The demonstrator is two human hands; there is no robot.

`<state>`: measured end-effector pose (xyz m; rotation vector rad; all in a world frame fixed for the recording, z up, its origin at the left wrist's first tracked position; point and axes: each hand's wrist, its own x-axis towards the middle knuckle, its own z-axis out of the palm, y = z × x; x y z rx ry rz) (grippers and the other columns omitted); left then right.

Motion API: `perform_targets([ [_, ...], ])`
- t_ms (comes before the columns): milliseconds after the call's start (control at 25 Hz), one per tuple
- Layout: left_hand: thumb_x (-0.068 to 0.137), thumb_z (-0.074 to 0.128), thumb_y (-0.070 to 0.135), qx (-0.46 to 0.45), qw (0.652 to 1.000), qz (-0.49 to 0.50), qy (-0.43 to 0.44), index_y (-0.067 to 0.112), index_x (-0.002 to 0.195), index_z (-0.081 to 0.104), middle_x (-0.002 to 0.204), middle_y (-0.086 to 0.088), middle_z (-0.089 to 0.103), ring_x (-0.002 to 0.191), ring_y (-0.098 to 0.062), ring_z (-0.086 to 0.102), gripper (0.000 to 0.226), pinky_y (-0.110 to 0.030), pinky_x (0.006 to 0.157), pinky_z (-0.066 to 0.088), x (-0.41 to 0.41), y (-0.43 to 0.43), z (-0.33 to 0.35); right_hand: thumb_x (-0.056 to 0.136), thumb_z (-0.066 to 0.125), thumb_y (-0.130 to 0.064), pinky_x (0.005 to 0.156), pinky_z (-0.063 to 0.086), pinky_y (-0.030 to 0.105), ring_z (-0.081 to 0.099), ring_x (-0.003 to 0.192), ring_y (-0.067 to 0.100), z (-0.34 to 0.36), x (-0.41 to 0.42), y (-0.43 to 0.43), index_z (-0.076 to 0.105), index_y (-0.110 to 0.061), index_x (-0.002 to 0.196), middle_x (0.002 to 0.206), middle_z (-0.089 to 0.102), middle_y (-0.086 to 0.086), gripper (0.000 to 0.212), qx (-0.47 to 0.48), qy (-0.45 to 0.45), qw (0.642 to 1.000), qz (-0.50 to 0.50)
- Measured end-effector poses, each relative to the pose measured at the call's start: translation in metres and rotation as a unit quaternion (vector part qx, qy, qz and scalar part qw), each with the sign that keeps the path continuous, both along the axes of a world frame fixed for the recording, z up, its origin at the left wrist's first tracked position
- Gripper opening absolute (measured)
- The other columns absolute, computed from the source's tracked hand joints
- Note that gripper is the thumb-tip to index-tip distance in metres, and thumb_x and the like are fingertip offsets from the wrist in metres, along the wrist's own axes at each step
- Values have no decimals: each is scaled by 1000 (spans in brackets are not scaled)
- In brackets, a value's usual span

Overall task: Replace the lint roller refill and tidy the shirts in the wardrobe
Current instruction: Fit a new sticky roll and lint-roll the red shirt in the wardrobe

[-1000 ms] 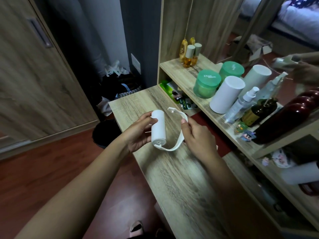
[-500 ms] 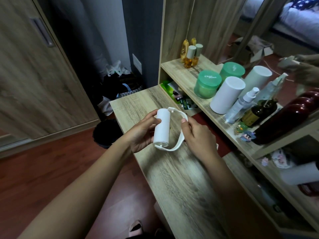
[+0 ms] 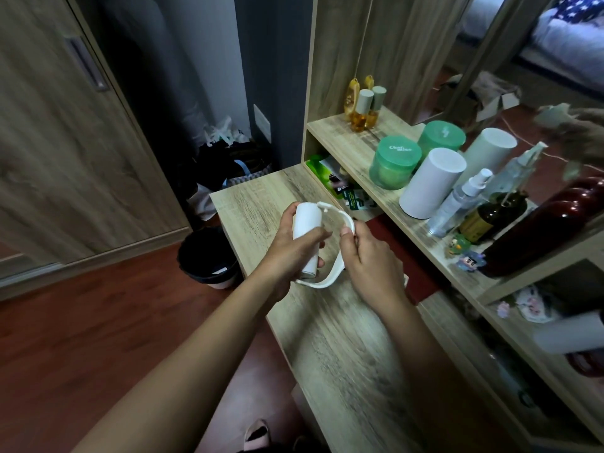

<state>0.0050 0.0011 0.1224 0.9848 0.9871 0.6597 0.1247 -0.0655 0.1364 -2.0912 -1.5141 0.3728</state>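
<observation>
Wood-grain dresser top (image 3: 330,338) runs away from me, red-brown floor to its left. Far left, one wardrobe door (image 3: 58,132), shut, with one dark handle. One black bin (image 3: 209,256) sits on the floor at the dresser's corner, a heap of bags behind it.

Both my hands are over the dresser top. My left hand (image 3: 287,256) is wrapped around one white roll (image 3: 307,237), thumb across its front, fingers behind; the roll stands nearly upright. My right hand (image 3: 369,259) pinches the curved white roller frame (image 3: 330,279) near its top bend. The frame's lower arm meets the roll's bottom end; its upper tip sits just beside the roll's top. I cannot tell whether the roll is seated on the frame.

Right of my hands, on the raised shelf (image 3: 389,197): two small amber bottles (image 3: 362,111) at the back, one green-lidded jar (image 3: 394,161), one white cylinder (image 3: 431,183), one clear spray bottle (image 3: 457,204), one brown bottle (image 3: 490,214), one dark red bottle (image 3: 549,223), two small figurines (image 3: 464,251) at the shelf edge. The mirror behind doubles several of these.
</observation>
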Motion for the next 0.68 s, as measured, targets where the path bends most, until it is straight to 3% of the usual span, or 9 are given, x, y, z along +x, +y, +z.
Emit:
perform_targets([
  [200,71,61,-3,69,997,16,44,41,121,40,90,-10,49,52,-19,51,70,-26,47,45,-1,-4,0,98,26,-38,68,37,37,59,89,34,5,-4,0,47,-15,106,93,66,11,32,-12,13,1000,-14],
  [320,70,59,-4,90,994,16,53,40,117,42,86,-8,48,50,-17,50,67,-25,45,44,-3,-8,4,98,27,-39,69,38,37,58,87,33,5,-6,1,48,-16,99,89,65,9,31,-21,32,999,-19],
  [520,63,61,3,121,990,1,77,41,113,42,80,-9,48,50,-21,50,65,-30,47,46,-7,-11,3,96,29,-45,62,38,34,56,70,25,8,-2,5,51,-19,85,65,55,-3,36,5,104,994,-8],
  [680,61,60,7,138,986,-27,86,42,115,40,82,-14,48,51,-24,51,68,-30,46,46,-8,-12,9,97,24,-46,74,43,39,58,89,30,8,-12,2,57,-20,105,91,66,8,43,17,102,992,-71],
])
